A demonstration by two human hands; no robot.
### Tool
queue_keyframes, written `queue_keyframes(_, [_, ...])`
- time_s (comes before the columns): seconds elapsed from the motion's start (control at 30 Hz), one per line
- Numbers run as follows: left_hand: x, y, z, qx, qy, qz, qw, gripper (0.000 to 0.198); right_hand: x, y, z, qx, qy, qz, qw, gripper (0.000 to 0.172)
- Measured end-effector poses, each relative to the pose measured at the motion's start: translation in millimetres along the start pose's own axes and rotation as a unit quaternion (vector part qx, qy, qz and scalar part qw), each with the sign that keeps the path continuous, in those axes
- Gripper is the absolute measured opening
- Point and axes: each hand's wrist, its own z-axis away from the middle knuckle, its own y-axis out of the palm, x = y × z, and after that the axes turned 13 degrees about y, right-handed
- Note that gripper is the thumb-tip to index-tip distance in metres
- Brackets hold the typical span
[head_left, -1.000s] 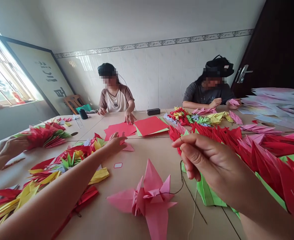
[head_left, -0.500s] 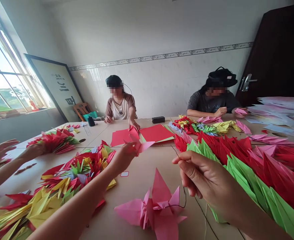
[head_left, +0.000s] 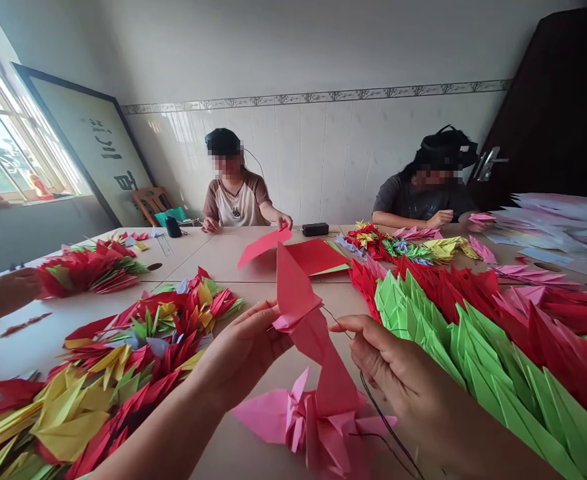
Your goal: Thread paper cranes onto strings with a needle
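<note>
My left hand [head_left: 253, 347] grips a pink folded paper piece [head_left: 303, 307] from its left side, held up over the table in front of me. Close to its right edge, my right hand [head_left: 378, 360] pinches a thin dark wire or thread [head_left: 336, 319], whose tip meets the paper. Dark thread [head_left: 388, 423] trails down under my right palm. Below both hands lies a pink folded paper cluster [head_left: 306, 427], partly overlapped by the held piece.
Piles of folded paper lie left [head_left: 88, 400] and right [head_left: 503, 360]. Across the table [head_left: 183, 257], one person [head_left: 236, 200] holds a red sheet [head_left: 263, 245]; another [head_left: 423, 200] works beside stacked sheets [head_left: 548, 223]. Another person's arm [head_left: 3, 293] reaches in from the left.
My left hand has come nearer my right hand with the pink paper, which now meets the thread. The person opposite has lifted a red sheet. The view has shifted slightly.
</note>
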Motion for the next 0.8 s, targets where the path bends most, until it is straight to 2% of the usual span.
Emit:
queue_keyframes(0.17, [1,-3.9,2,0.0,-0.052,0.095,0.994,0.017,4,0,0,0.026,0.023,-0.011,0.999,0.026])
queue_keyframes(0.43, [-3,-3.5,8,0.005,-0.045,0.139,0.989,0.02,6,4,0,0.054,0.045,0.009,0.998,0.024])
queue_keyframes(0.6, [-3,-2.4,13,0.018,-0.03,0.13,0.991,0.018,10,2,5,0.041,0.043,0.006,0.998,0.023])
queue_keyframes(0.8, [-3,2.4,13,0.03,0.014,0.08,0.996,0.014,12,0,8,0.068,0.038,-0.019,0.997,0.022])
